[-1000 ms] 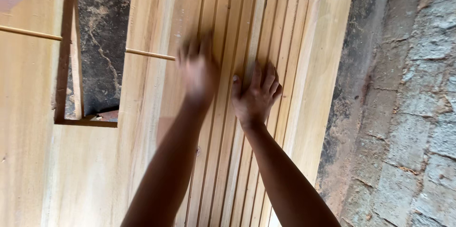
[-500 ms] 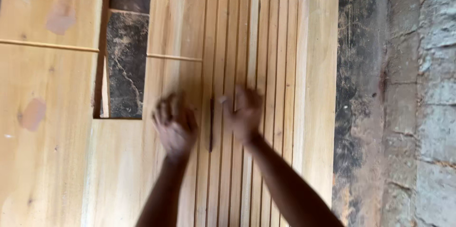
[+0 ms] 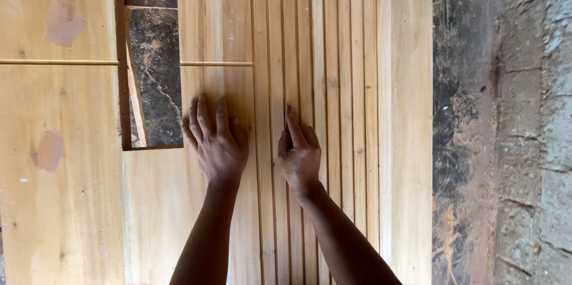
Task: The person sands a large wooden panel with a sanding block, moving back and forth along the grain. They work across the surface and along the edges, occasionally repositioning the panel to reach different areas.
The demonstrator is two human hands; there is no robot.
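Several narrow pale wooden slats (image 3: 333,82) lie side by side, running away from me, on a wide wooden board surface (image 3: 65,201). My left hand (image 3: 217,142) rests flat, fingers spread, on a broader plank (image 3: 229,34) just left of the slats. My right hand (image 3: 300,152) presses on the slats near their left side, with fingertips curled into the groove between two of them. Neither hand holds anything.
A rectangular gap (image 3: 155,76) in the wood shows dark stone below, left of my left hand. A thin wooden rod (image 3: 59,62) crosses the boards horizontally. A rough concrete and block wall (image 3: 506,124) runs along the right edge of the planks.
Both hands have slid down the boards toward me; the left hand has flattened on the plank, the right has settled on the slats. The view has shifted slightly.
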